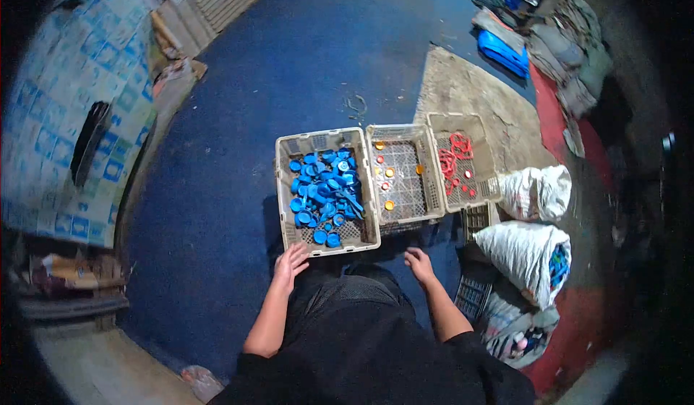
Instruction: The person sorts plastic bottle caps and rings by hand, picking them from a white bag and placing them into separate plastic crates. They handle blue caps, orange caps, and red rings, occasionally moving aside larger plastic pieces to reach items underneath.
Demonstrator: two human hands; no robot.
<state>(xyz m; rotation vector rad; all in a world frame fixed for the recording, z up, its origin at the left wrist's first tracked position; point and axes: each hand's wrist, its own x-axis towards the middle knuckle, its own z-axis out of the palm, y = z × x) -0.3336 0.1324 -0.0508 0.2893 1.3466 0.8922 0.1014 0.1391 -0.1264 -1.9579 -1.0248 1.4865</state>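
My left hand [290,261] is at the front left corner of a whitish plastic crate [286,220], its fingers extended and holding nothing. Inside that crate lies a heap of blue plastic caps [323,188]. To the right of the crate's front edge, my right hand [418,265] hangs with its fingers loosely apart and nothing in them. A second crate [436,195] stands alongside, with a few orange caps [390,173] scattered over its mesh bottom. The third crate [483,145], farther right, contains red plastic pieces [460,145] and small red caps.
White woven sacks [517,253] lean at the right, one showing blue pieces at its mouth. A dark crate [473,296] is near them. Piled cloths and bags [567,50] lie at the upper right. Blue flooring [195,188] extends left, toward a patterned sheet [79,137].
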